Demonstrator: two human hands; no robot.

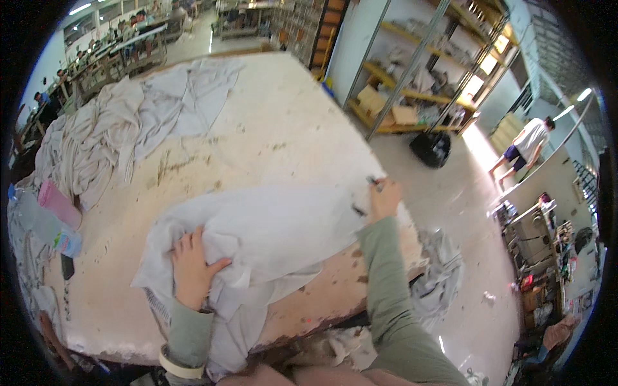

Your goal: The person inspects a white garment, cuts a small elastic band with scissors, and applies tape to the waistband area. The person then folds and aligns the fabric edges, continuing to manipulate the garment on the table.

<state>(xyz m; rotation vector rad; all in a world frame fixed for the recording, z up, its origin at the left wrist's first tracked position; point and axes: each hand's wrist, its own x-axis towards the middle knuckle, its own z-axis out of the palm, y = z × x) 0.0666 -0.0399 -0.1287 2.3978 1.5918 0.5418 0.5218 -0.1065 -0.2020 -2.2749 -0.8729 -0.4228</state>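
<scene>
A light grey piece of cloth [277,222] lies spread on the large pale table in front of me, rumpled at its left end and hanging over the near edge. My left hand [191,267] rests on that rumpled end, palm down with its fingers spread. At the cloth's right end, near the table's right edge, my right hand [385,198] is closed around a small dark tool [374,182]. Its kind is too small to make out. Close to that hand, a short dark shape [358,210] shows at the cloth's end; I cannot tell whether it belongs to the tool.
A heap of grey-beige cloth [106,122] covers the table's far left. Along the left side are a pink cup [59,204], a clear bottle [67,243] and a dark phone-like object [67,266]. Shelving [412,77] and a black bag [431,149] stand beyond; a person [529,145] is at right.
</scene>
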